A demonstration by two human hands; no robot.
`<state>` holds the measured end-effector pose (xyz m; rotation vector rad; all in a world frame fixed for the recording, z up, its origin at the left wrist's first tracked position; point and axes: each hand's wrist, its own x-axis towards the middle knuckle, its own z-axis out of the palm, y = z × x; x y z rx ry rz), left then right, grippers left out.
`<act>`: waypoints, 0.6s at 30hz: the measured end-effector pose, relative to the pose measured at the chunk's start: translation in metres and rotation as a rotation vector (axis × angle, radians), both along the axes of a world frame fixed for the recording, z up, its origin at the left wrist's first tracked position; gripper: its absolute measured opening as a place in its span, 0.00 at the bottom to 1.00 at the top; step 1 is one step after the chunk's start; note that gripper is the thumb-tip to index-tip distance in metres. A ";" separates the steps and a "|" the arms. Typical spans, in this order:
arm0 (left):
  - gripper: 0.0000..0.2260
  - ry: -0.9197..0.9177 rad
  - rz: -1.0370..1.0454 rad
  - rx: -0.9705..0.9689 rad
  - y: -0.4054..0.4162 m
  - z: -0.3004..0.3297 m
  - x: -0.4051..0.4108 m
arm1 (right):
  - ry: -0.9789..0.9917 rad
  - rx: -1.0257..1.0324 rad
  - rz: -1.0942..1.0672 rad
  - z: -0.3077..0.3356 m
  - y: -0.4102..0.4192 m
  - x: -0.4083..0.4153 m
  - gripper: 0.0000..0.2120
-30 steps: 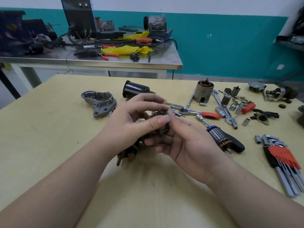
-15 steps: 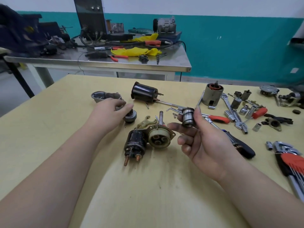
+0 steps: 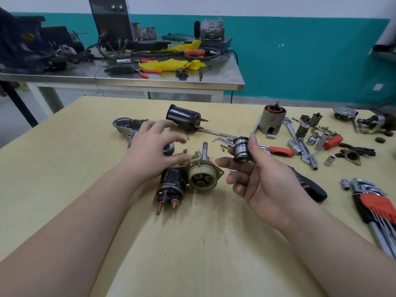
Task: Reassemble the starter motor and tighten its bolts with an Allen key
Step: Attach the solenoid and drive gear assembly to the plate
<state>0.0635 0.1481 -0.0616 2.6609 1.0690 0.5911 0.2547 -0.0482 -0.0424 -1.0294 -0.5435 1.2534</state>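
Note:
My right hand (image 3: 263, 179) pinches a small steel drive pinion (image 3: 241, 148) above the table. Below it lie the black solenoid (image 3: 171, 187) and the planetary gear housing (image 3: 202, 175) with its shaft (image 3: 205, 150) pointing away from me. My left hand (image 3: 153, 151) hovers over them with fingers spread and holds nothing; a small round part (image 3: 169, 148) lies partly hidden under it. The grey nose housing (image 3: 126, 126), the black motor can (image 3: 184, 117) and the armature in its case (image 3: 272, 121) sit farther back. A folding Allen key set (image 3: 377, 209) lies at the right.
Wrenches, sockets and a red-handled ratchet (image 3: 280, 151) are scattered right of centre, along with a black-handled screwdriver (image 3: 310, 187). More starter parts (image 3: 368, 121) lie at the far right. A steel bench (image 3: 128, 76) with tools stands behind the yellow table (image 3: 64, 168).
My hands separated: the right lifted the pinion off the assembly, the assembly stayed on the table. My left hand went to the small round part, then lifted with fingers spread.

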 end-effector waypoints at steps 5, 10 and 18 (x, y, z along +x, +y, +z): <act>0.19 0.137 0.027 -0.062 0.007 0.002 0.007 | -0.013 0.012 0.001 -0.001 0.001 0.000 0.25; 0.09 0.125 -0.028 -0.052 0.009 0.002 0.007 | -0.069 0.053 0.023 0.001 -0.001 -0.002 0.25; 0.14 0.194 -0.119 -0.042 0.009 0.000 0.005 | -0.185 0.214 0.046 0.006 -0.008 -0.017 0.22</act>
